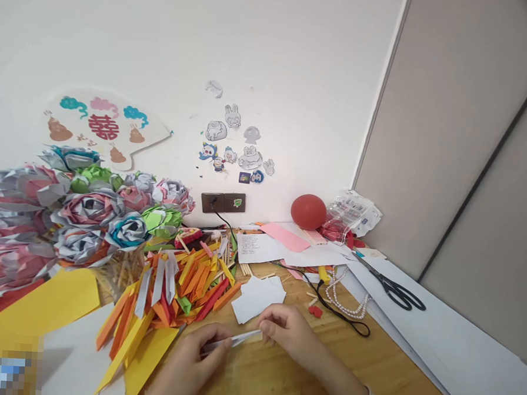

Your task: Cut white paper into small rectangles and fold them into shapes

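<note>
Left hand (pixel 197 354) and right hand (pixel 281 328) — both pinching white paper (pixel 246 337)
Bare surface (pixel 280 381) near — large sheets (pixel 441 342) along right edge.

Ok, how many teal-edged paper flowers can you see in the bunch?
2: one teal-edged flower at the top, below the wall cutout; another teal-edged flower lower, beside the front green flower. More may be hidden behind.

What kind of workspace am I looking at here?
Likely a home or small-studio papercraft corner: a wooden table against a wall, folded paper flowers, orange and yellow folded strips, and black-handled scissors.
</note>
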